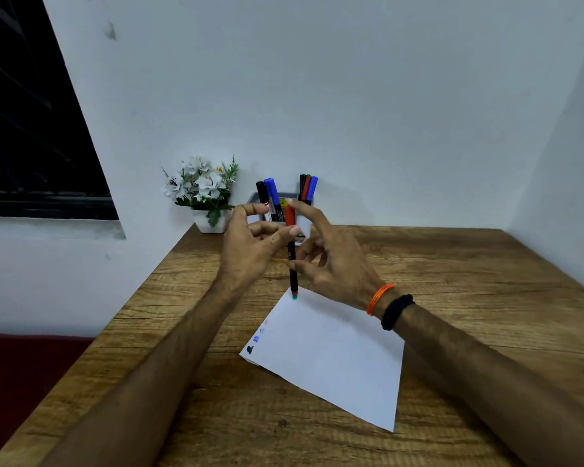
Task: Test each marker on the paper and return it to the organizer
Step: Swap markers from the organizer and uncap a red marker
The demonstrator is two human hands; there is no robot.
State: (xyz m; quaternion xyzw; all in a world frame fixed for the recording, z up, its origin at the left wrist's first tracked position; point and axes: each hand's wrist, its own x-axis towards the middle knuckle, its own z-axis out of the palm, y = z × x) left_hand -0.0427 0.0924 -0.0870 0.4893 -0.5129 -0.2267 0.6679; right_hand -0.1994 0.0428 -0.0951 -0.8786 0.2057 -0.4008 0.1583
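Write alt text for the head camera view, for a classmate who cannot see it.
Both hands, left hand and right hand, hold a red-capped marker upright above a white paper on a wooden table. Behind stands an organizer of markers beside a potted plant.

Both forearms reach forward over the table (452, 264) and meet at a marker (292, 261) held upright. The left hand (250, 246) pinches the marker's upper part, its forefinger raised and curved. The right hand (331, 261) grips lower down with thumb and forefinger, other fingers loosely spread, two bands on its wrist.
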